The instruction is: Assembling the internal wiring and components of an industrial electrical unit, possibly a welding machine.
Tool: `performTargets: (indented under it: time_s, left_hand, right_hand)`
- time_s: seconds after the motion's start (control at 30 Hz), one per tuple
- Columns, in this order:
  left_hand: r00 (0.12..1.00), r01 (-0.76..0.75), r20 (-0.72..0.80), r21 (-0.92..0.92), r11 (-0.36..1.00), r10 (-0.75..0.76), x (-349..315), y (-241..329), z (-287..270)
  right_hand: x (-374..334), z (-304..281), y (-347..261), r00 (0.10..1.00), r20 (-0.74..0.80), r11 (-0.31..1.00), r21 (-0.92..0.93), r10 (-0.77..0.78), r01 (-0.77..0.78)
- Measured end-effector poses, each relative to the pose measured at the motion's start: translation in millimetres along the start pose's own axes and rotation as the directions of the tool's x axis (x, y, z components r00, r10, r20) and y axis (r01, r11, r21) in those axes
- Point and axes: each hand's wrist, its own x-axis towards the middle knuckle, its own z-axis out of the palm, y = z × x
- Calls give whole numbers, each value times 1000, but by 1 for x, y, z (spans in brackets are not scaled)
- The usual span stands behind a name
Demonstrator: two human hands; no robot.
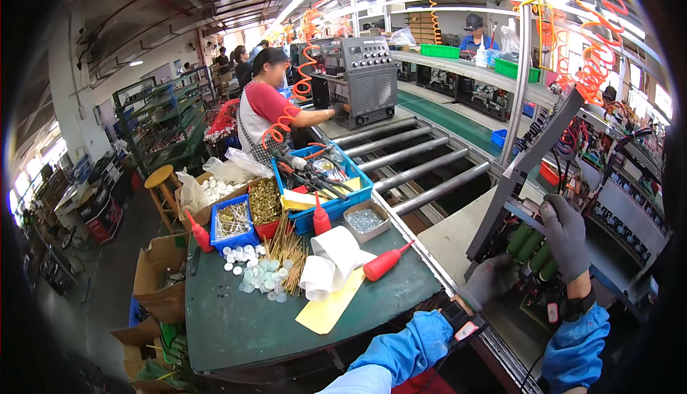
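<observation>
Both my hands wear grey gloves and reach into an uncased machine chassis at the right. My left hand is low beside its dark front panel, blurred, with its fingers hard to make out. Just right of the green cylindrical parts is my right hand, raised with its fingers bent together; whatever they hold is hidden. Dark front panel stands tilted on the chassis. Blue sleeves cover both my forearms, and a small device is strapped at each wrist.
A green-topped table at the left carries a red squeeze bottle, a white roll, brass-coloured rods and a blue tool bin. Beyond are metal rollers, a finished grey machine and a co-worker touching it.
</observation>
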Motion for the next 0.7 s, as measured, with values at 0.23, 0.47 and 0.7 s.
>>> performTargets:
  time_s: [0.23,0.47,0.7]
  left_hand:
    - [982,-30,-177,202,979,67,-14,2,21]
    - [979,8,-196,280,960,49,-7,10,14]
    - [955,-191,-81,569,800,286,-5,6,4]
  right_hand:
    - [0,0,-9,984,118,973,173,131,-150]
    - [6,1,9,986,93,984,101,140,-149]
    - [11,-6,3,963,158,948,201,219,-248]
